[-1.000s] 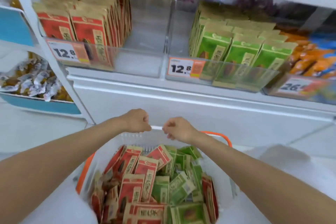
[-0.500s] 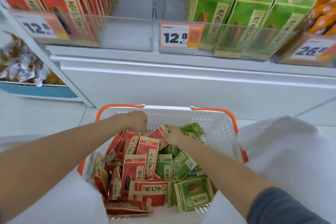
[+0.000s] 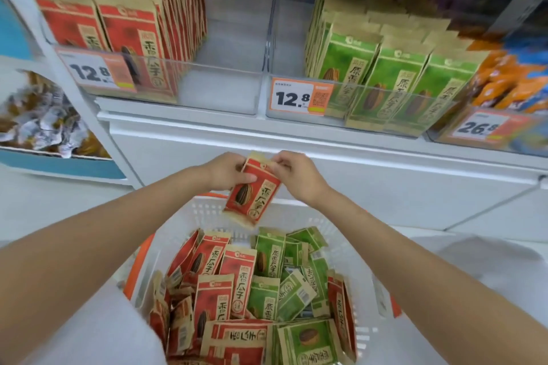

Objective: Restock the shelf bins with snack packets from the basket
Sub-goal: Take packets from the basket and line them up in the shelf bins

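Snack packets (image 3: 237, 290), red and green, fill the basket (image 3: 204, 213).

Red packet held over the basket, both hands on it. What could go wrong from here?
1. Slip: left hand and right hand hold only the upper part of the red packet; it could drop into the basket.
2. Misfile: the red bin and green bin have adjoining empty gaps and matching 12.8 tags.

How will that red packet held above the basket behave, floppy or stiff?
Probably light: the left hand and right hand pinch the red packet by its top edge alone. Likely fairly stiff, as it hangs flat without drooping.
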